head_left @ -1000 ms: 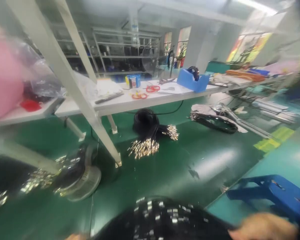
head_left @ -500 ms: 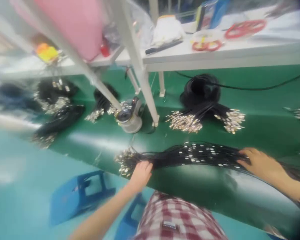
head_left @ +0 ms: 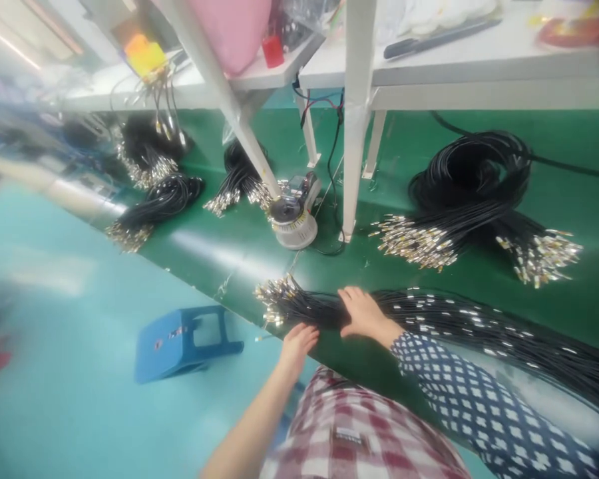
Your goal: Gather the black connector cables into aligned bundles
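Observation:
A long bundle of thin black cables (head_left: pixel 449 313) with metal connector ends (head_left: pixel 277 296) lies along the green bench. My right hand (head_left: pixel 367 314) is across the bundle, its thumb on the near side and its fingers on the far side. Close to the connector ends, my left hand (head_left: pixel 299 342) rests at the bundle's near edge with its fingers stretched out; its fingertips seem to touch the cables. The bundle runs out of view at the right.
Behind lies a large coil of black cables (head_left: pixel 472 173). A grey round device (head_left: pixel 295 229) stands by a white shelf post (head_left: pixel 358 133). Smaller cable bundles (head_left: pixel 162 199) lie to the left. A blue stool (head_left: pixel 167 346) is on the floor beyond the bench edge.
My right hand has slid left along the cable bundle, closer to my left hand and the connector ends. The left hand stays near that end. The view has shifted left.

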